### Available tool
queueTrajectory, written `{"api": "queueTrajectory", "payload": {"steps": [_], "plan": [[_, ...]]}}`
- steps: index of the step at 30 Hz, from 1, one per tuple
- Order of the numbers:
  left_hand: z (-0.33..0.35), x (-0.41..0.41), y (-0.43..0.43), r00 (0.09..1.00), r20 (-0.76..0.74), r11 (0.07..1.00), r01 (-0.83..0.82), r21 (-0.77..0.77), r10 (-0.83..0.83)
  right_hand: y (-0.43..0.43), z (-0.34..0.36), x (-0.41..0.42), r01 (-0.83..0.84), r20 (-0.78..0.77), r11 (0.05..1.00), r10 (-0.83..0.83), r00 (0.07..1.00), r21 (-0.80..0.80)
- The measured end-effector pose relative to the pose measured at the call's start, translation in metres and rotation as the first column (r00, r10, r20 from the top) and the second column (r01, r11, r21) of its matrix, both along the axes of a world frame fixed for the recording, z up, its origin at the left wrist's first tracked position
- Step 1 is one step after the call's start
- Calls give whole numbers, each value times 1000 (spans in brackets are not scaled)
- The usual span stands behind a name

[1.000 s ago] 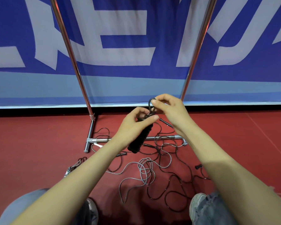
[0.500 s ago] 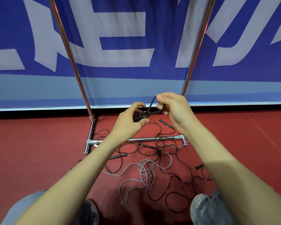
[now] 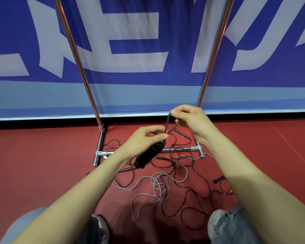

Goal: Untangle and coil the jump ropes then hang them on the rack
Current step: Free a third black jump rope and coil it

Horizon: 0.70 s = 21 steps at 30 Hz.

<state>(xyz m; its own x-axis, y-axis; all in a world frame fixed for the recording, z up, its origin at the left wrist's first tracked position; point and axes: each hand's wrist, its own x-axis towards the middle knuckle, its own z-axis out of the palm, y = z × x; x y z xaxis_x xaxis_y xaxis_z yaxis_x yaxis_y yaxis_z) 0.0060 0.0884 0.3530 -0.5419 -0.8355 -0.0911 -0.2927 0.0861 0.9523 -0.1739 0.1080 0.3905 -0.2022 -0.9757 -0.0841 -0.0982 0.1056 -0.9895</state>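
Rope (image 3: 149, 154) pinched by left hand (image 3: 144, 138), right hand (image 3: 192, 120)

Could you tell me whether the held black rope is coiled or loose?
Coiled: the black rope forms a tight bundle under the left hand; the right hand holds one loop.

Indoor sports hall, red sports floor (image 3: 33, 164), blue barrier banner (image 3: 148, 32) with large white lettering along the wall, chrome tube rack (image 3: 74, 50) standing before it, tangled jump ropes (image 3: 165, 187) strewn on the floor
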Motion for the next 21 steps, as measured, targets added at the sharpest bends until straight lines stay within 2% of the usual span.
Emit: {"api": "queueTrajectory", "payload": {"steps": [3,6,9,12,16,18,20,21], "plan": [[-5,-4,2,993,102,998,56,-33,-53,2,-4,3,52,10,998,-52,999,-38],[-7,-7,6,997,73,1000,15,12,-16,3,-4,1,139,18,987,-138,990,-80],[-11,-11,10,1000,3,993,-20,116,20,1,-5,0,228,26,969,-227,974,-93],[-13,-12,15,999,-34,976,-17,217,25,-4,-10,-3,242,60,970,-241,969,-25],[-17,1,19,981,-174,877,158,454,-86,-9,-16,-12,220,54,972,-225,973,81],[-23,8,21,972,-196,877,203,436,-128,-10,-18,-11,217,73,971,-224,972,98],[-30,8,23,983,-169,909,132,395,-69,-12,-20,-6,192,143,976,-205,968,103],[-33,7,22,987,-161,918,67,392,-3,-13,-22,-4,187,128,978,-199,972,95]]}}
